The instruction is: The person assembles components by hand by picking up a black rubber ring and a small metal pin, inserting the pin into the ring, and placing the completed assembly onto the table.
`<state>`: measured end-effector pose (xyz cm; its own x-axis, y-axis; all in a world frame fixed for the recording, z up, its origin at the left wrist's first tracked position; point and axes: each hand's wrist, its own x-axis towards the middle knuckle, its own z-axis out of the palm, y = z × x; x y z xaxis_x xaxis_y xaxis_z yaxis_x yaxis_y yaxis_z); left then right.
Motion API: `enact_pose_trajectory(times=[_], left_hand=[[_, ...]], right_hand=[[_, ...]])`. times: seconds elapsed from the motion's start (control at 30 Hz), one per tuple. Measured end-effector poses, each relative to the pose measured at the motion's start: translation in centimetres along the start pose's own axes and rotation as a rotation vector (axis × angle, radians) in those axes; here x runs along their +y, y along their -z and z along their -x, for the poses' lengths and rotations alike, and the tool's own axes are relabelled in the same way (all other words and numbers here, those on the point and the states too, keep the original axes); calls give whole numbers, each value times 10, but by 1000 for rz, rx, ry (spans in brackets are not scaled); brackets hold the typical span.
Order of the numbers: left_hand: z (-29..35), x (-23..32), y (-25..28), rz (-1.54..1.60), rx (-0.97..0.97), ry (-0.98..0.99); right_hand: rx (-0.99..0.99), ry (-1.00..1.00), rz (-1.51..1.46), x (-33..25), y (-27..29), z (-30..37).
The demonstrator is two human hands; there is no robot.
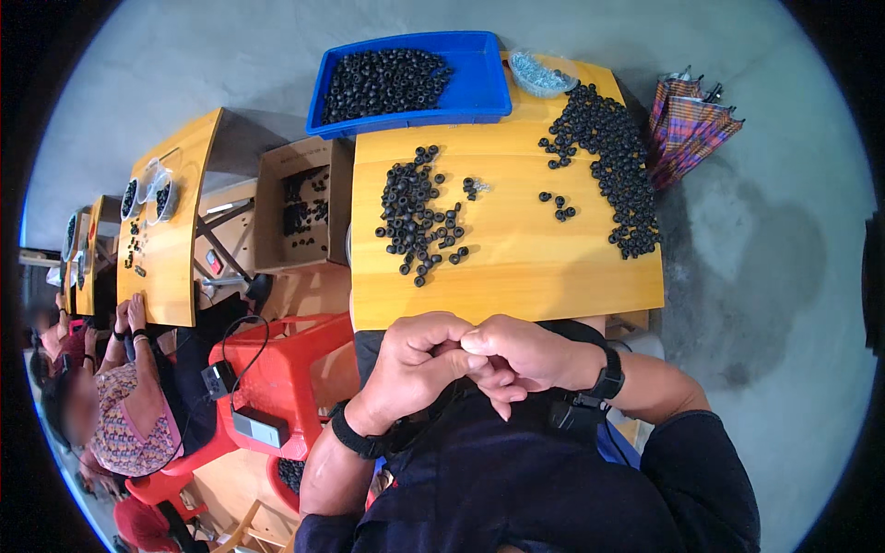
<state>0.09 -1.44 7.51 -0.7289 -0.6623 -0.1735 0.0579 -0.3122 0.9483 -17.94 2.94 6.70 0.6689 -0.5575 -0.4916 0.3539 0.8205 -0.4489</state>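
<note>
A yellow desk [512,253] carries black rings [412,207] at its left and right. At the desk's near edge, left grip [415,361] and right grip [533,352] touch, both curled; how tightly, or on what if anything, I cannot tell.

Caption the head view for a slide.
Left hand and right hand meet before a yellow table scattered with small black parts.

The person's left hand [415,358] and right hand [536,355] meet so closely that anything pinched between them is hidden. The pale bits [481,187] out on the yellow table [516,300] are too small to identify. A co-worker's head [74,405] is blurred, and the lower edge cuts off the dark shirt [535,488].
</note>
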Motion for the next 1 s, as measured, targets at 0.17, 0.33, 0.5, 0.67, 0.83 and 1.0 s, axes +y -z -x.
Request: enact_pose_trajectory(times=[0.17, 0.33, 0.5, 0.67, 0.83, 1.0], left_hand=[[3, 15, -9, -233, 22, -192], [14, 23, -15, -300, -50, -219], [26, 26, -14, -345, -151, -191], [32, 22, -8, -242, -98, -153], [12, 32, -3, -214, 37, -149], [0, 33, -5, 67, 104, -107]], right_hand=[[-45, 154, 355, -10, -13, 18], [-15, 303, 390, 13, -22, 24], [12, 335, 252, 39, -33, 21], [-53, 242, 272, 28, -32, 18], [-42, 118, 24, -12, -29, 14], [-9, 124, 49, -28, -28, 9]])
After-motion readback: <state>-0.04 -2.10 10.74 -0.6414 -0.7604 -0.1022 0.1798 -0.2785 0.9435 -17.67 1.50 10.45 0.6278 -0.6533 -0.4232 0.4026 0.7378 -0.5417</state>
